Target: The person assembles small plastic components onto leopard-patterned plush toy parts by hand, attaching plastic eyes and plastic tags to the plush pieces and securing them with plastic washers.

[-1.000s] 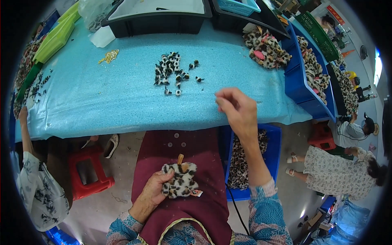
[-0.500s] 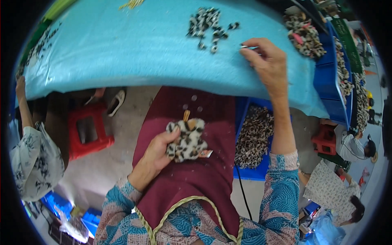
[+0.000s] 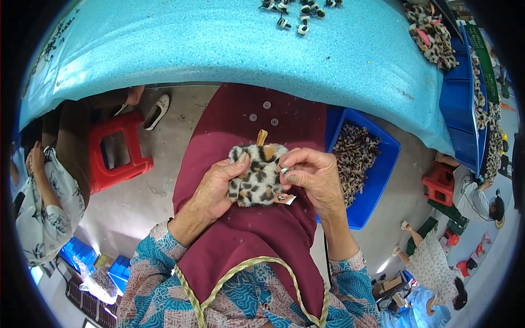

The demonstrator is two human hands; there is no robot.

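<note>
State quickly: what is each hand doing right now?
Left hand: closed around the leopard-print plush piece.
Right hand: pinching a small silvery part against the plush.

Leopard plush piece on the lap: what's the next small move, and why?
Probably press the small part into the leopard-print plush piece. The right hand pinches that part against the plush's edge, while the left hand grips the plush steady over the maroon apron.

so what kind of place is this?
Most likely a small soft-toy assembly workshop. The left hand and right hand work a leopard-print plush piece over a maroon apron; a blue bin holds more leopard fabric, small parts lie on the long turquoise table, and other workers sit nearby.
</note>
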